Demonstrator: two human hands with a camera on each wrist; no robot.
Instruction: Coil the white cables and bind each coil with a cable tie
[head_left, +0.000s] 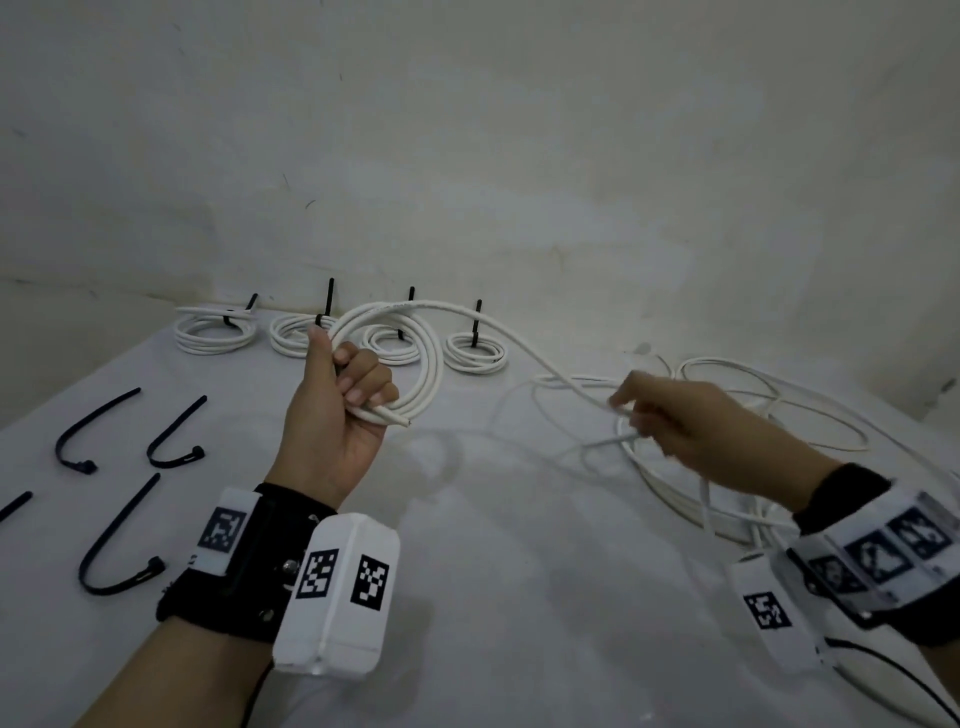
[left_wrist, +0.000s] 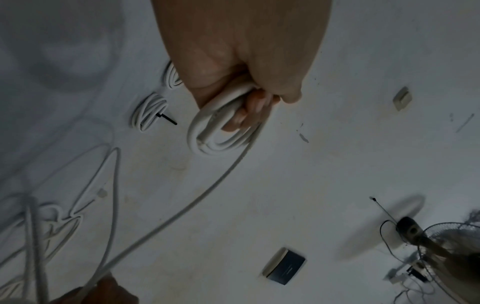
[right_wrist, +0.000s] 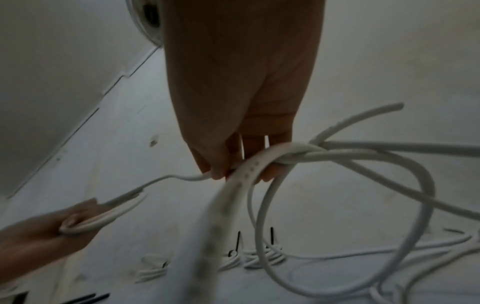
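Note:
My left hand (head_left: 353, 395) is raised above the table and grips a coil of white cable (head_left: 415, 353) of a few loops, its cut end sticking out by the fingers. The same coil (left_wrist: 221, 131) shows under my curled fingers in the left wrist view. From the coil the cable runs right to my right hand (head_left: 654, 415), which pinches it (right_wrist: 233, 170) between thumb and fingers. Loose white cable (head_left: 779, 415) lies tangled on the table under and beyond my right hand. Several black cable ties (head_left: 98, 426) lie at the left.
Several bound coils (head_left: 215, 332) with black ties stand in a row along the table's far edge by the wall (head_left: 467, 156). A standing fan (left_wrist: 446, 242) shows in the left wrist view. The table (head_left: 519, 519) is covered in white cloth.

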